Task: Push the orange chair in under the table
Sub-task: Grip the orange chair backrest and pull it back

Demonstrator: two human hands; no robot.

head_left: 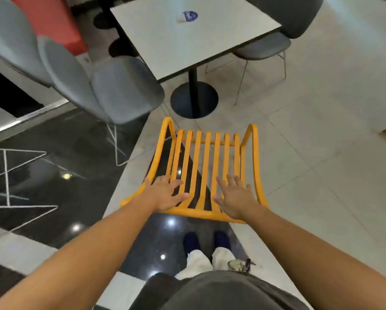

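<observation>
An orange slatted chair [206,157] stands on the floor in front of me, its backrest top rail nearest to me. Its front edge is short of the black round base of the white square table [165,39] further ahead. My left hand [165,193] lies flat over the left slats near the top rail, fingers spread. Over the right slats is my right hand [235,198], also flat with fingers apart. Neither hand is curled around a slat.
A grey padded chair [111,86] with white wire legs stands left of the table, close to the orange chair's left front corner. Another grey chair [263,48] sits at the table's right side. A blue sticker [188,16] lies on the tabletop. My feet stand behind the chair.
</observation>
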